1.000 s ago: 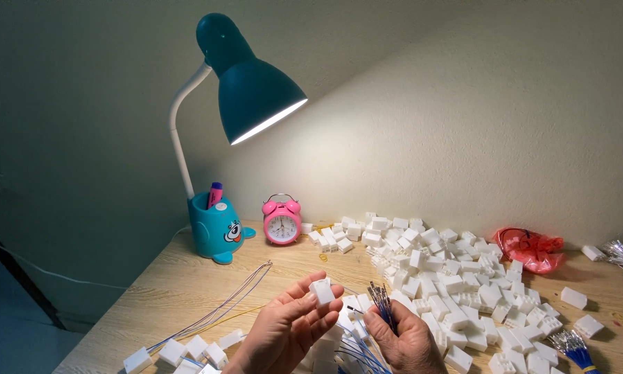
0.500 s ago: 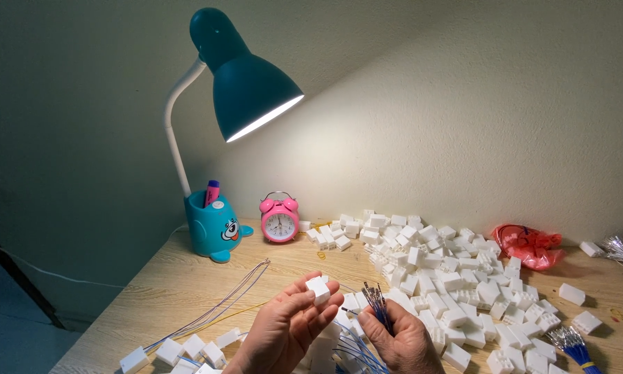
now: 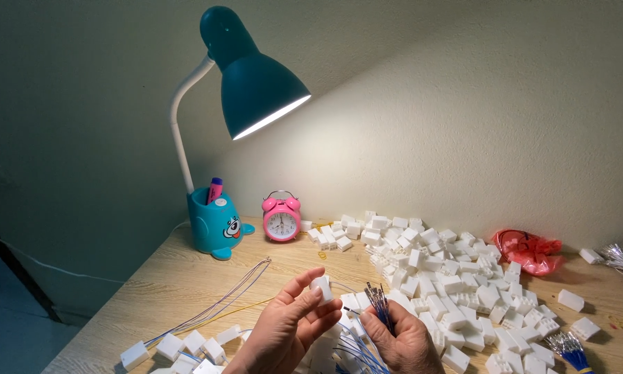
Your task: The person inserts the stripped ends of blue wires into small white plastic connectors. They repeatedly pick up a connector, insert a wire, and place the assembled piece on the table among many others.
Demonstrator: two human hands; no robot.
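Above the wooden tabletop (image 3: 187, 277), 1 white connector block (image 3: 322, 287) is pinched in the left hand (image 3: 287, 325), raised slightly higher than 1 second ago, while a thin wire bundle (image 3: 379, 299) is gripped in the right hand (image 3: 405, 343) beside it, apart.

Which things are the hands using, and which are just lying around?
In use: white block in left hand; wire bunch in right hand; block pile.
Lying about: lamp, pink clock, blue pen cup, red bag.
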